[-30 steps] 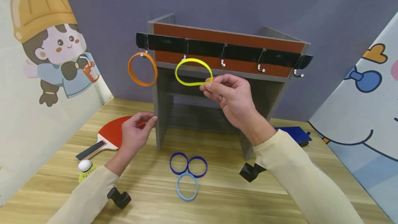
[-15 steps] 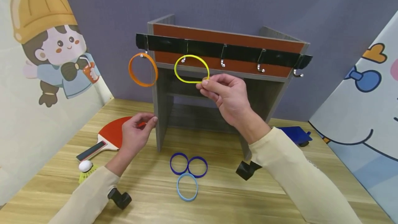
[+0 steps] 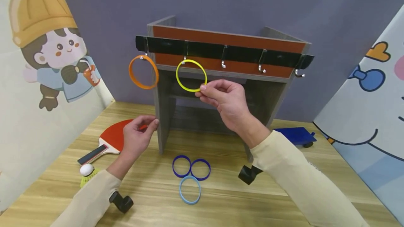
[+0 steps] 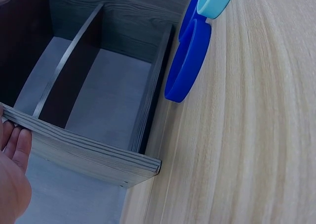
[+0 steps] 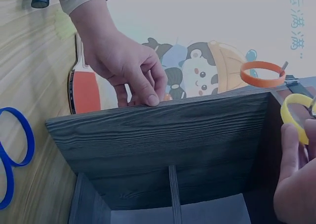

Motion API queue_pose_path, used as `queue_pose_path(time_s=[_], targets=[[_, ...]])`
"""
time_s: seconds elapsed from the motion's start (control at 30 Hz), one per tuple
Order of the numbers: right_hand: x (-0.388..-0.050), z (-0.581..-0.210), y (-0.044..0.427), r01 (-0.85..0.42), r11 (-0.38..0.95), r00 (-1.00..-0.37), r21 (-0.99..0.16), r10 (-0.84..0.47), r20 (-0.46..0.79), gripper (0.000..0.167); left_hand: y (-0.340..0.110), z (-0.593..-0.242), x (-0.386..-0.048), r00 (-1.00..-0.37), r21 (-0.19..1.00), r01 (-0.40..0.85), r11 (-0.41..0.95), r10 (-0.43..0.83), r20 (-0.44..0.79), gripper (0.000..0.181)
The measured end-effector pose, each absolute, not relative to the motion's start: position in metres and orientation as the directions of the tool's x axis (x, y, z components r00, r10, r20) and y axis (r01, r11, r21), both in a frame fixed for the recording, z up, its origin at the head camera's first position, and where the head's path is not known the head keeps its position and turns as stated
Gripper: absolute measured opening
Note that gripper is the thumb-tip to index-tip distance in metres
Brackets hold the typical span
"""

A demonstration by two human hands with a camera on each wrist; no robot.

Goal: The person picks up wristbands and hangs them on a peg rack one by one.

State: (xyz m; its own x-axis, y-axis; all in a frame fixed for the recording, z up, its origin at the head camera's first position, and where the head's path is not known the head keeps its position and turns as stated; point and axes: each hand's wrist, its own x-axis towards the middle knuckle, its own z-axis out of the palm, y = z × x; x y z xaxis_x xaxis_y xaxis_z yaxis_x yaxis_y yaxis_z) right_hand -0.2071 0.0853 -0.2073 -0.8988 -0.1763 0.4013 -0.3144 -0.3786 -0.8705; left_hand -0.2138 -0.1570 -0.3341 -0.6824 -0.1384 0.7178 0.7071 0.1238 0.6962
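My right hand (image 3: 228, 104) pinches the lower right edge of a yellow ring (image 3: 206, 73) between thumb and fingers. The ring's top overlaps the second hook from the left (image 3: 184, 60); whether it hangs on the hook I cannot tell. An orange ring (image 3: 130, 73) hangs from the leftmost hook. With thumb and fingers, my left hand (image 3: 137, 137) grips the front edge of the grey shelf's left side panel (image 3: 160, 132); the right wrist view shows the thumb of the left hand (image 5: 123, 61) on that panel (image 5: 158, 130).
Two dark blue rings (image 3: 173, 165) (image 3: 209, 169) and a light blue ring (image 3: 180, 190) lie on the wooden table (image 3: 221, 202). A red paddle (image 3: 110, 136) and a shuttlecock (image 3: 86, 171) are at left; a blue object (image 3: 295, 136) lies behind my right sleeve.
My right hand has moved slightly left with the yellow ring, which now looks rounder and stands more upright at the second hook. The left hand keeps its grip on the panel.
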Motion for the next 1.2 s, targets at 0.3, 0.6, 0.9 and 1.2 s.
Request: queue_pose_path(time_s=[0.3,0.6,0.9,1.2], targets=[[-0.201,-0.223,0.096,-0.271,-0.194,-0.933,-0.943,-0.190,0.307,0.016,-0.157,-0.336,-0.213,-0.690,0.703,0.698,0.131,-0.136,0.711,0.009],[-0.183,-0.245,0.109,-0.203,-0.117,-0.942,-0.972,-0.248,0.226,0.007,-0.159,-0.335,-0.212,-0.686,0.702,0.700,0.134,-0.147,0.713,0.008],[-0.174,-0.280,0.120,-0.133,-0.032,-0.946,-0.991,-0.293,0.137,0.006,-0.159,-0.335,-0.212,-0.690,0.705,0.694,0.147,-0.143,0.710,0.008],[-0.175,-0.325,0.135,-0.087,0.012,-0.954,-0.996,-0.290,0.080,0.007,-0.157,-0.335,-0.214,-0.692,0.707,0.695,0.129,-0.149,0.707,0.009]])
